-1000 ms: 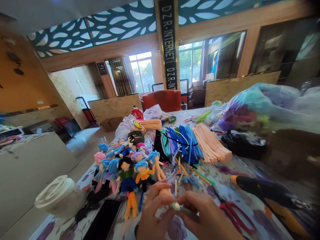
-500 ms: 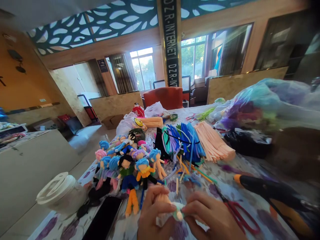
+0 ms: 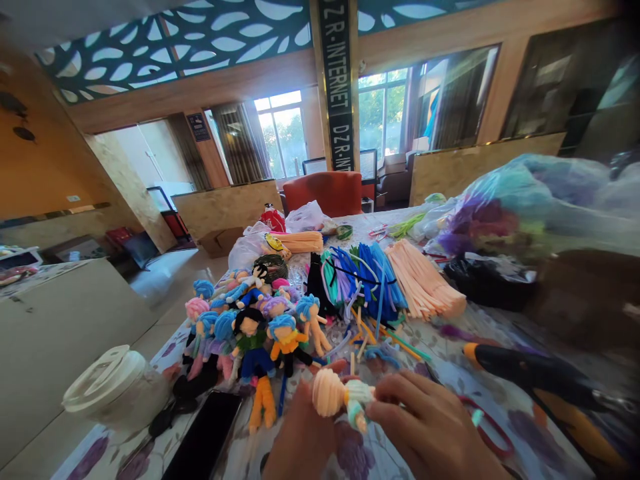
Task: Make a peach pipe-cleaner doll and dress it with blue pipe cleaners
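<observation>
left hand [image 3: 299, 437]: grips doll [image 3: 327, 393] at head | right hand [image 3: 431, 427]: pinches its teal body | finished dolls [image 3: 253, 327]: just beyond

Tall dark vertical banner [image 3: 337, 73] fixed down the front of the wood-clad central pillar [image 3: 316, 80]: white capital letters, each turned on its side, running top to bottom. Legible run reads "R-INTERNET", the top edge of the frame cutting off whatever precedes it. Below it a second run starts, "DZR-INT", then passes behind the red-orange upholstered chair back [image 3: 324, 192]. Small dark rectangular wall plaque [image 3: 199, 127] beside the left doorway: pale lines of print, too small to read. Round yellow-and-black label [image 3: 273, 242] on a clear plastic bag at the far end of the table: marks present, illegible. Nothing else can be read.
</observation>
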Demonstrator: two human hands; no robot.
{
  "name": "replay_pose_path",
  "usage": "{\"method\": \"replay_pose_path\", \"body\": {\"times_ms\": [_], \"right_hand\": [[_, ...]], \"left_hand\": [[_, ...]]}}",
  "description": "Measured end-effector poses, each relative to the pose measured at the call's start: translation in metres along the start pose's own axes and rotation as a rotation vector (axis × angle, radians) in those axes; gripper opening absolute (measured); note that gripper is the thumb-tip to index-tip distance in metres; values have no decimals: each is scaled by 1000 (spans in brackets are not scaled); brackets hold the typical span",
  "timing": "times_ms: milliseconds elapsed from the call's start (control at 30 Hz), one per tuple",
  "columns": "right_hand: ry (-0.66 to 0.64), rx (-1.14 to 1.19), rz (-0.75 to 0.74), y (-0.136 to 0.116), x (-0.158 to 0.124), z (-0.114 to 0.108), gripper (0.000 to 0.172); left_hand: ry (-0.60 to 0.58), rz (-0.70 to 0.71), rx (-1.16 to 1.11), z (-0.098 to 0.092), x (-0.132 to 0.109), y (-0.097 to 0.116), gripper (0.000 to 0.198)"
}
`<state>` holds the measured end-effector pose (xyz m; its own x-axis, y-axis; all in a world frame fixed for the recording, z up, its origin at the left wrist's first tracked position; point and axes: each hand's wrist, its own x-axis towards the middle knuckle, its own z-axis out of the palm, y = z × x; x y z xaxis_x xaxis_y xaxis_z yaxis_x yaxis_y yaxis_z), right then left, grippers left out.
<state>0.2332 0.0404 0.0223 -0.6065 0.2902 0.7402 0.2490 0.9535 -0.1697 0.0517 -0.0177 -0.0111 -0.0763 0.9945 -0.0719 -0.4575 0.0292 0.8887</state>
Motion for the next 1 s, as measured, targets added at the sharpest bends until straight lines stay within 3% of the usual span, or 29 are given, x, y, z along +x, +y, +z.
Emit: {"method": "replay_pose_path", "body": {"times_ms": [100, 233, 400, 667, 1000], "right_hand": [[-10, -35, -25, 2, 3, 0, 36], [-21, -26, -73, 7, 6, 3, 35], [8, 1, -65, 11, 6, 7, 32], [45, 27, -69, 10, 6, 13, 28], [57, -5, -37, 11, 9, 12, 23]], "left_hand": [[-24, -122, -59, 1, -2, 8, 61], [-84, -268, -84, -2, -4, 14, 43], [-160, -366, -94, -3, -3, 10, 25], [-118, -304, -108, 1, 3, -17, 24], [126, -205, -152, 8, -1, -27, 16]]}}
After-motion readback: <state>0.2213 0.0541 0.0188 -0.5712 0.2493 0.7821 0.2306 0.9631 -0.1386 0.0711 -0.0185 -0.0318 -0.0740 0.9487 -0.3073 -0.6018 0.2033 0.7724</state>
